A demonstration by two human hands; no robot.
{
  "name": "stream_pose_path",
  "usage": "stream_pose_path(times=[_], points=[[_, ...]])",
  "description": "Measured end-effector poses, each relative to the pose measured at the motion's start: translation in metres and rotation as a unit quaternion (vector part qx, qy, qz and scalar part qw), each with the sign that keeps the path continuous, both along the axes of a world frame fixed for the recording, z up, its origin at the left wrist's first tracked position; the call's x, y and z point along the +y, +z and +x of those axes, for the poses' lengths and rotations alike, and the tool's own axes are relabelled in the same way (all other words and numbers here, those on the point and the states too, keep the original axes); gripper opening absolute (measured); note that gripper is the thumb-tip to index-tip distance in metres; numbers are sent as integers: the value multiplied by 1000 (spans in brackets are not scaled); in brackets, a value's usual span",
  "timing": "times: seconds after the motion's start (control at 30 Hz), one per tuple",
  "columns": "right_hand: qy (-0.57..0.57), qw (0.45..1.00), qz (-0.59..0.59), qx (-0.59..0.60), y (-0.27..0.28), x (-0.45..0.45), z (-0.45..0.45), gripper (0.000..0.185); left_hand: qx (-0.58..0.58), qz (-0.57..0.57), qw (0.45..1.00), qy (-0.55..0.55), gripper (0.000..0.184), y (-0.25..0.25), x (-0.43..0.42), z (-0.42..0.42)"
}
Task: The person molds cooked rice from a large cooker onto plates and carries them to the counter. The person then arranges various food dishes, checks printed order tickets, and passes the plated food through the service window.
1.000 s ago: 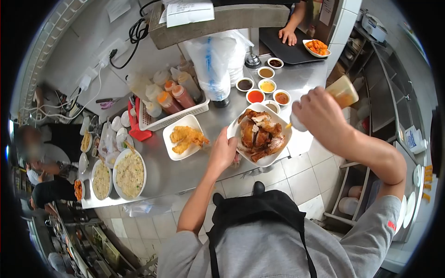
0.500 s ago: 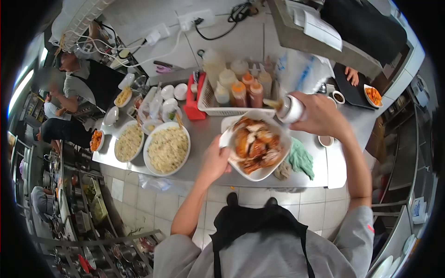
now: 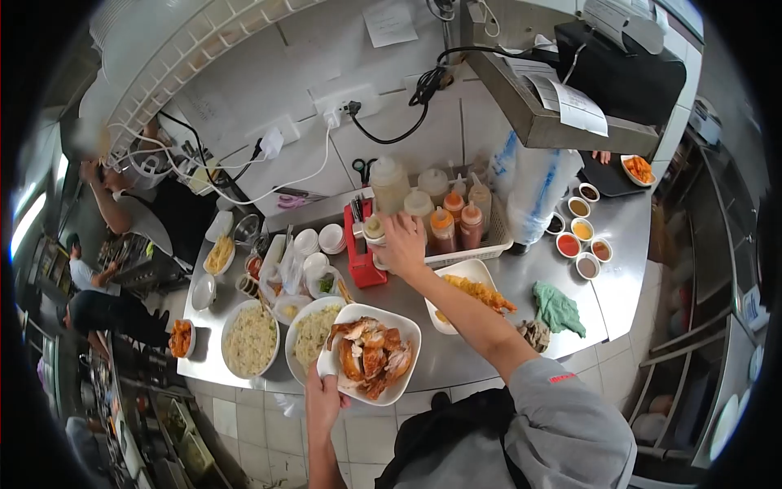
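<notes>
My left hand (image 3: pixel 327 398) grips the edge of a square white dish (image 3: pixel 414 326) piled with browned, cut-up roast chicken (image 3: pixel 372 359). It hovers at the counter's front edge, partly over a bowl of fried rice (image 3: pixel 314 338). My right hand (image 3: pixel 401 247) wraps round a white squeeze bottle (image 3: pixel 374 230) with a pale top, held upright at the left end of a white plastic basket (image 3: pixel 468 254). Several sauce bottles (image 3: pixel 444 228) stand in that basket. Below my right forearm, a second white dish (image 3: pixel 475 271) holds fried battered food (image 3: pixel 481 292).
Another rice bowl (image 3: pixel 250 338) stands left. A red holder (image 3: pixel 364 259) is beside the basket. Small sauce cups (image 3: pixel 580 230) and a green cloth (image 3: pixel 559 310) lie right. A co-worker's hand (image 3: pixel 601 156) shows near a black tray (image 3: pixel 607 179). Another person (image 3: pixel 155 196) stands far left.
My right hand has moved left from above the chicken dish to the basket's left end, turning the bottle from tilted to upright. My left hand has carried the dish left, uncovering the fried food.
</notes>
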State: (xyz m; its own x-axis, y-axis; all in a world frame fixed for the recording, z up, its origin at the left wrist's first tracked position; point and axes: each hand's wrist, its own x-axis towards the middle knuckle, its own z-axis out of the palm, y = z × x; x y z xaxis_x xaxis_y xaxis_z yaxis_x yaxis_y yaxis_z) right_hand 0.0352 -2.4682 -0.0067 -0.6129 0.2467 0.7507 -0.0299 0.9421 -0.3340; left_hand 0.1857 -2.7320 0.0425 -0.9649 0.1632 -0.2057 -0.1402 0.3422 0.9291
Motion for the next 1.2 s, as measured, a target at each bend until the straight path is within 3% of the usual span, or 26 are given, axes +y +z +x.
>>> stream_pose_path(times=[0.1, 0.2, 0.23, 0.33, 0.6, 0.77, 0.87, 0.9, 1.0, 1.1, 1.2], points=[[-17, 995, 17, -100, -13, 1, 0, 62, -7, -29, 1000, -8, 32, -5, -4, -5], [13, 999, 39, -11, 1, 5, 21, 63, -23, -8, 999, -29, 31, -16, -6, -15], [40, 999, -20, -20, 15, 7, 36, 64, -21, 0, 999, -35, 31, -15, -5, -16], [-67, 993, -90, 22, -9, 18, 36, 65, -19, 18, 999, -46, 30, -14, 3, -21], [90, 985, -148, 6, -42, 18, 35, 63, -7, 21, 997, -74, 30, -27, 8, -50], [84, 980, -178, -17, -33, 26, 33, 60, 1, 19, 997, -73, 26, -27, 17, -67], [46, 964, -258, -34, 3, 19, 51, 64, 31, 18, 997, -74, 25, -27, 23, -76], [69, 980, -176, 67, -2, 28, 47, 62, 9, 12, 997, -75, 25, -30, 24, -81], [117, 983, -131, 49, 64, 30, 77, 56, 20, 37, 996, -80, 25, -27, 30, -88], [235, 966, -93, -58, 100, 43, 95, 52, 19, 33, 994, -101, 25, -26, 33, -97], [289, 931, 45, -216, 110, 59, 113, 56, 19, 14, 992, -125, 25, -23, 35, -99]])
